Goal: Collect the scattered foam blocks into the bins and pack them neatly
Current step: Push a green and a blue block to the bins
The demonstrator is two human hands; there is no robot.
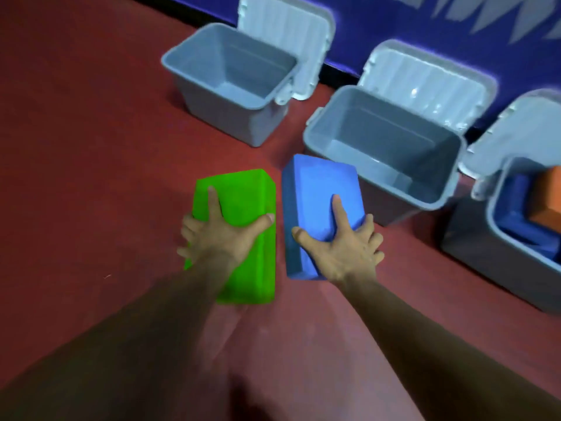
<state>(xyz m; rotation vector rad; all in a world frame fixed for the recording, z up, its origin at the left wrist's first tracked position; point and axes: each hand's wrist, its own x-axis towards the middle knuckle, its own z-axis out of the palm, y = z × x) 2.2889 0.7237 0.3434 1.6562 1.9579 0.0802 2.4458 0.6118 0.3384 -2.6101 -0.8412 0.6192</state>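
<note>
1. The left bin (236,123), middle bin (388,211) and right bin (485,262) stand in a row on the floor (91,117) before the wall (394,19).
2. The left block (243,202) and right block (315,189) sit side by side, near the middle bin's front.
3. The left grip (218,235) holds the left block, and the right grip (340,247) holds the right block.
4. More blocks (522,202) lie in the right bin.

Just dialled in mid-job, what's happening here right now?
A person grips a green rectangular foam block in the left hand and a blue rectangular foam block in the right hand, facing three open-lidded grey plastic bins. The left bin and middle bin look empty; the right bin holds blue blocks and an orange block.
</note>
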